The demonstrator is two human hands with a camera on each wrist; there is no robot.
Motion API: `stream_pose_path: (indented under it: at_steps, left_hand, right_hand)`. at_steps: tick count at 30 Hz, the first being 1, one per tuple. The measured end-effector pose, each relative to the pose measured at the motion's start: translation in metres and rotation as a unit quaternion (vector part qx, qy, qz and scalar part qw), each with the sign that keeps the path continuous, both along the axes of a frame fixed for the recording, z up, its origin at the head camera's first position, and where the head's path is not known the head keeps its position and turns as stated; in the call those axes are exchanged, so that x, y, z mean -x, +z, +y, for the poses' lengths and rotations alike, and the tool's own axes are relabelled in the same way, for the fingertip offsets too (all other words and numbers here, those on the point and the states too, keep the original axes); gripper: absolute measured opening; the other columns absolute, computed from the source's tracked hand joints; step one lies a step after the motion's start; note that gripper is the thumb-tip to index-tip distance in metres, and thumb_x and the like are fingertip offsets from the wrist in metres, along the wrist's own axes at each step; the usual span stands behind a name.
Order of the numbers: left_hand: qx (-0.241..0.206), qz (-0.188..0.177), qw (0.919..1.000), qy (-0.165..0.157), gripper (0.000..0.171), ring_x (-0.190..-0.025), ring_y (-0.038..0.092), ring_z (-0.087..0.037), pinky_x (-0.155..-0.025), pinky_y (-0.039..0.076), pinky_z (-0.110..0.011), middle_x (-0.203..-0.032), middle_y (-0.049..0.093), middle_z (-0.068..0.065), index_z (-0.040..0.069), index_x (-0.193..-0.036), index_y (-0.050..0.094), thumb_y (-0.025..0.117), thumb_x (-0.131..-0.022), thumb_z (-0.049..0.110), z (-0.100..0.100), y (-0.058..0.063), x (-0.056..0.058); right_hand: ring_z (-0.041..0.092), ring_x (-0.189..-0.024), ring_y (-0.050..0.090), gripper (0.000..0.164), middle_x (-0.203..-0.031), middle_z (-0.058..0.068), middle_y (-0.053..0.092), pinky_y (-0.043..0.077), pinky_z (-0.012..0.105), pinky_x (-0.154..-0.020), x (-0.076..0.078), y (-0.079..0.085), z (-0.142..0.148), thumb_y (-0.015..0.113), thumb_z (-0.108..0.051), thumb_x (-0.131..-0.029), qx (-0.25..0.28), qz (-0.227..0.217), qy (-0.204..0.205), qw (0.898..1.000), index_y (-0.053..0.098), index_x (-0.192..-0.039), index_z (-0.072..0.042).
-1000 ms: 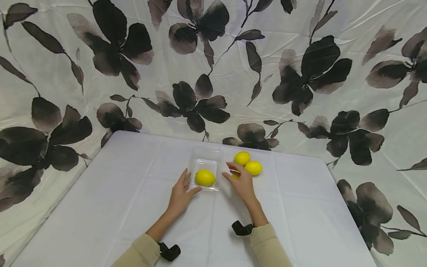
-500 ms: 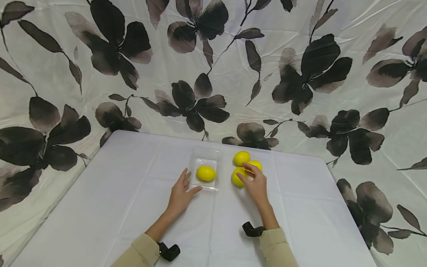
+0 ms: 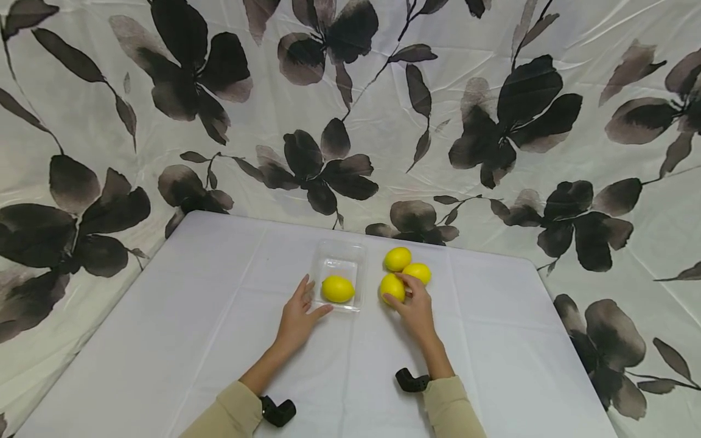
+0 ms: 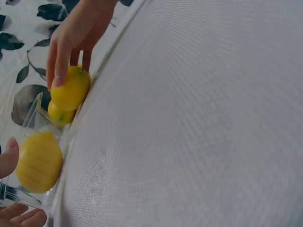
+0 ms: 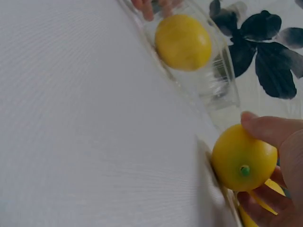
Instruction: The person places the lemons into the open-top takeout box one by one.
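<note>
Pinching the near lemon with my right hand, I have the thumb on the side toward me and the fingers curled round the back, spread just as wide as the fruit; whether it has parted from the tabletop I cannot tell. It sits to the right of the clear container, with a strip of tabletop between. The skin looks smooth and could turn in a fingertip hold, so I judge that thumb and fingers are best set across its widest part, pressing evenly, with any lift straight up. My left hand lies along the container's left wall, fingers relaxed and thumb by the near corner, holding no fruit; light contact there should be enough, as the thin plastic could slide or bend if pushed. Inside the container, the boxed lemon rests toward the near end. What crowds me most is the pair just behind: the far lemon and the outer lemon, the latter so near my right fingertips that a careless knuckle could roll it. Leftward, the container's raised rim is the obstacle to clear. Beyond the tabletop hangs a floral cloth, well out of reach.
</note>
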State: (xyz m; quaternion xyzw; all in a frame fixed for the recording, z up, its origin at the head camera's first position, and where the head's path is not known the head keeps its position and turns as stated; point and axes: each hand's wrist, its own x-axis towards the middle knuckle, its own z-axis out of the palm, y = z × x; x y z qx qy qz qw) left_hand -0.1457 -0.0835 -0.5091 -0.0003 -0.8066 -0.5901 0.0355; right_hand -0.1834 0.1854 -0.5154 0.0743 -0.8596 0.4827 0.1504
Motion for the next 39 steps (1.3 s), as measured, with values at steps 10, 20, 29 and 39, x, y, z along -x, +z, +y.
stream_pose_path:
  at_steps: [10, 20, 29, 39]
  left_hand:
    - [0.004, 0.000, 1.0000, -0.005, 0.093, -0.136, 0.044, -0.043, -0.110, 0.043, -0.045, -0.154, 0.039, -0.022, 0.002, -0.156, 0.023, 0.079, -0.085, 0.023, -0.002, 0.001, 0.001]
    - [0.005, 0.006, 1.0000, -0.004, 0.093, -0.136, 0.044, -0.043, -0.110, 0.043, -0.045, -0.153, 0.040, -0.022, 0.001, -0.155, 0.023, 0.079, -0.085, 0.024, -0.004, 0.002, 0.000]
    - [0.011, 0.013, 0.9998, -0.002, 0.093, -0.134, 0.047, -0.044, -0.108, 0.045, -0.044, -0.152, 0.041, -0.022, 0.001, -0.155, 0.024, 0.080, -0.084, 0.024, -0.003, 0.000, -0.001]
    - [0.006, 0.015, 0.9999, -0.004, 0.093, -0.133, 0.048, -0.043, -0.108, 0.045, -0.046, -0.152, 0.042, -0.021, -0.001, -0.155, 0.025, 0.080, -0.084, 0.026, 0.002, 0.000, -0.004]
  right_hand:
    - [0.035, -0.120, 0.060, 0.062, -0.132, 0.017, 0.061, 0.056, 0.048, -0.097, 0.000, 0.000, -0.005, 0.084, -0.020, -0.080, 0.036, -0.049, -0.010, 0.998, 0.057, -0.133, -0.002]
    - [0.034, -0.115, 0.063, 0.057, -0.129, 0.017, 0.064, 0.056, 0.045, -0.097, 0.005, 0.014, -0.012, 0.084, -0.018, -0.080, 0.060, -0.027, -0.013, 0.998, 0.061, -0.129, -0.002]
    - [0.032, -0.117, 0.062, 0.056, -0.131, 0.014, 0.063, 0.055, 0.047, -0.099, 0.015, 0.040, -0.031, 0.083, -0.019, -0.081, 0.065, -0.016, 0.017, 0.998, 0.061, -0.130, -0.005]
    - [0.032, -0.120, 0.061, 0.057, -0.131, 0.013, 0.063, 0.055, 0.046, -0.099, 0.022, 0.044, -0.053, 0.082, -0.023, -0.082, 0.066, -0.016, 0.058, 0.996, 0.061, -0.132, -0.004]
